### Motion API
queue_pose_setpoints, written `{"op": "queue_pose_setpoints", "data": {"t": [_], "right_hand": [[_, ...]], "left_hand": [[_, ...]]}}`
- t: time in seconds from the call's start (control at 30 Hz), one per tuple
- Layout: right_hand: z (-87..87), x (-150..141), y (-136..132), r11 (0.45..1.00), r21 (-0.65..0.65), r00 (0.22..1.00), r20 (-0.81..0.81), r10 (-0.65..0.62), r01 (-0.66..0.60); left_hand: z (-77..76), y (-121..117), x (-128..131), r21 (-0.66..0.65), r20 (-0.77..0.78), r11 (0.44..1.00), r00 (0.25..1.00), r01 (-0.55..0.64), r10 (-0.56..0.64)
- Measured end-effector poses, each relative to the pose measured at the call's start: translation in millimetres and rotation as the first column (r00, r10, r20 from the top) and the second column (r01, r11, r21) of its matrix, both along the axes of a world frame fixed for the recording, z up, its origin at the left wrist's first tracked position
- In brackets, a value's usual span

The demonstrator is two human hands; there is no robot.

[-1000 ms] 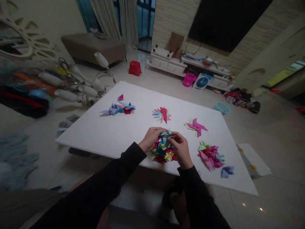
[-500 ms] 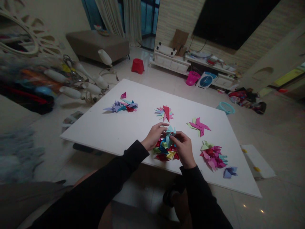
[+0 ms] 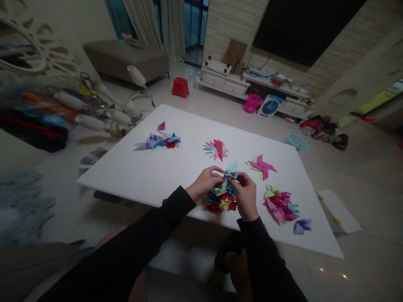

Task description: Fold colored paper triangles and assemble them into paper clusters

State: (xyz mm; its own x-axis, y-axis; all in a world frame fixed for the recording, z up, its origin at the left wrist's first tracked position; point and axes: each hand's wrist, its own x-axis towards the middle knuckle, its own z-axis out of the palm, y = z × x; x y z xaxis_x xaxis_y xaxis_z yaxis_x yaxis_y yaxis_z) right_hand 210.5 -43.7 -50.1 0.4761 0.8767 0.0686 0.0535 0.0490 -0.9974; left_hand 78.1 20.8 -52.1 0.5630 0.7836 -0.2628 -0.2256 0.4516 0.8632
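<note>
Between my two hands is a light-blue origami crane (image 3: 232, 168), held up over the near side of the white table. My left hand (image 3: 207, 182) pinches it from the left with closed fingers. On its right side my right hand (image 3: 244, 193) also grips it between thumb and fingers. Right below and behind the hands lies a pile of folded paper pieces (image 3: 219, 204) in red, yellow, green and blue, partly covered by them.
On the white table (image 3: 141, 172) lie a purple and blue paper heap (image 3: 160, 141), a multicoloured folded fan (image 3: 215, 149), pink and green paper pinwheels (image 3: 262, 166), a pink paper pile (image 3: 281, 204) and a purple piece (image 3: 302, 226). A red stool (image 3: 180, 87) stands beyond.
The light-blue crane has been turned in my fingers; a pointed part now stands up and others spread sideways. Both hands stay close together over the pile.
</note>
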Motion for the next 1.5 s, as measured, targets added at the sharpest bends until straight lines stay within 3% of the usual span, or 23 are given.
{"op": "queue_pose_setpoints", "data": {"t": [0.43, 0.63, 0.93, 1.5], "right_hand": [[-6.0, 5, 0, 0.999, 0.016, 0.999, -0.009, -0.041, 0.041], [-6.0, 4, 1, 0.999, 0.008, 0.996, -0.08, -0.037, 0.038], [-3.5, 0, 1, 0.999, -0.014, 0.99, -0.136, 0.028, -0.03], [-2.2, 0, 1, 0.997, -0.055, 0.997, -0.056, 0.051, -0.054]], "left_hand": [[3.7, 5, -1, -0.012, -0.049, 1.0, 0.999, -0.011, 0.011], [3.5, 7, -5, 0.147, -0.081, 0.989, 0.997, 0.029, -0.017], [-1.2, 8, -6, 0.246, -0.067, 0.969, 0.998, 0.011, 0.006], [-1.2, 15, -9, 0.325, -0.138, 0.945, 0.987, -0.029, 0.078]]}}
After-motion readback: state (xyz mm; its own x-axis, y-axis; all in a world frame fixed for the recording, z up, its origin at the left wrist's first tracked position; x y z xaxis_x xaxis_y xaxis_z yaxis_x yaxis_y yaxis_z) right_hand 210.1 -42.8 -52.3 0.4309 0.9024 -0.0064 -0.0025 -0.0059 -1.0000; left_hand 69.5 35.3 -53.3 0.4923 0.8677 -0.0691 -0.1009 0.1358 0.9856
